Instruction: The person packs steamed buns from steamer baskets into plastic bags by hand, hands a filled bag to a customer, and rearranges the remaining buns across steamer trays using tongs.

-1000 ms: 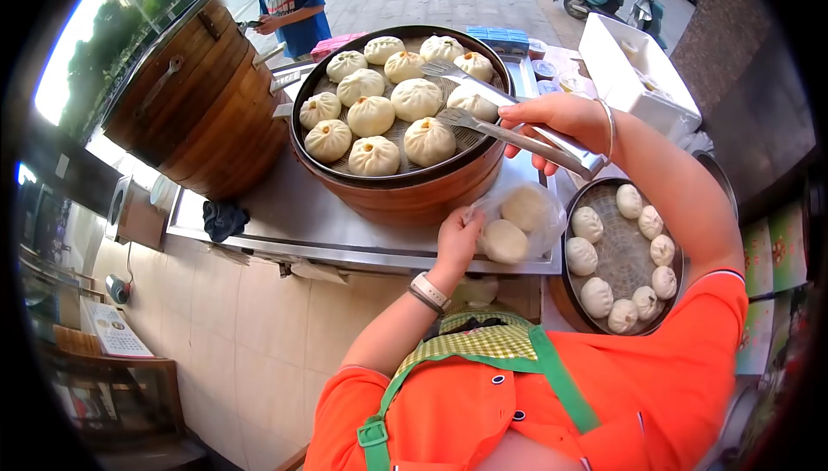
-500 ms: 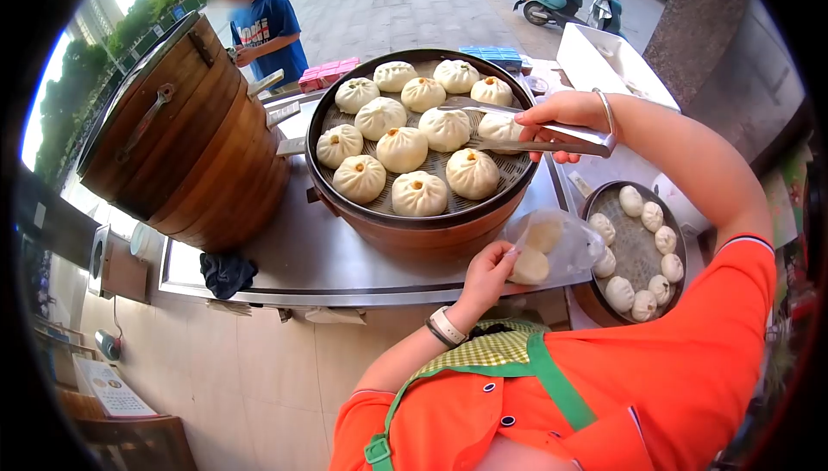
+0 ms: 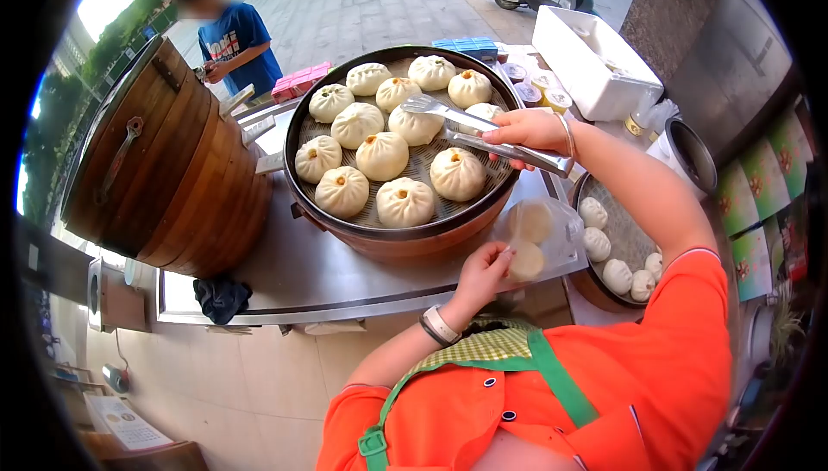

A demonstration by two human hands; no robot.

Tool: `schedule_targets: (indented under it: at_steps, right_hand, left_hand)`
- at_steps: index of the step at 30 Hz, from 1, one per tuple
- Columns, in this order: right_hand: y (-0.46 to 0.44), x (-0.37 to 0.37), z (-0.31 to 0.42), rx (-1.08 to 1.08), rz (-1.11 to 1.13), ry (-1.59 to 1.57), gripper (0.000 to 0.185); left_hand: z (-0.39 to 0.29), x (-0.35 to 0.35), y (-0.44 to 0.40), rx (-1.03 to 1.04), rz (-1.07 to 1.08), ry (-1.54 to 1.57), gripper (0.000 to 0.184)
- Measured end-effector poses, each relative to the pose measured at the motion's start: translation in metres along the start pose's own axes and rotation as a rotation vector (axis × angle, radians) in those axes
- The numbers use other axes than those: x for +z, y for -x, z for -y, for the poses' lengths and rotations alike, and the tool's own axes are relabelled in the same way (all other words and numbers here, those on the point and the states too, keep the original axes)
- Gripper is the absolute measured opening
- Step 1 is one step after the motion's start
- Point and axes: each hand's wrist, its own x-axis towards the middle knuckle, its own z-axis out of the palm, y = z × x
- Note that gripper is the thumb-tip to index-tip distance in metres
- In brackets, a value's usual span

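Note:
In my right hand (image 3: 530, 133) is a pair of metal tongs (image 3: 500, 145), its tips spread over the buns on the right side of the large round steamer (image 3: 414, 238). Several pleated white buns (image 3: 383, 156) lie on its mesh. Below the steamer's right edge, my left hand (image 3: 485, 274) pinches the rim of a clear plastic bag (image 3: 562, 234). Two round, flat pale pieces (image 3: 525, 260) show inside the bag. Whether the tongs touch a bun is hard to tell.
A tall stack of wooden steamers (image 3: 177, 169) stands at the left, with a dark cloth (image 3: 222, 298) near it. At the right are a smaller steamer of buns (image 3: 612, 303), lidded cups (image 3: 528, 94) and a white foam box (image 3: 595, 83). A person (image 3: 237, 44) stands across the counter.
The view has shifted. The tongs, earlier around a bun at the steamer's right, now reach further left with their tips apart. My left hand still holds the bag.

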Motion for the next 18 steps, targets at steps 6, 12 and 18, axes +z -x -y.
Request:
schedule_targets:
  at_steps: [6, 12, 18]
  right_hand:
    - [0.015, 0.005, -0.011, -0.057, -0.013, 0.100, 0.032]
    - [-0.009, 0.020, -0.007, -0.073, -0.055, 0.027, 0.024]
    - [0.055, 0.010, -0.037, -0.181, -0.177, -0.057, 0.019]
  left_hand:
    - [-0.003, 0.001, 0.000, -0.010, -0.042, 0.049, 0.016]
    - [0.000, 0.008, -0.001, -0.004, -0.021, 0.054, 0.016]
    - [0.007, 0.005, -0.003, -0.034, -0.044, 0.234, 0.016]
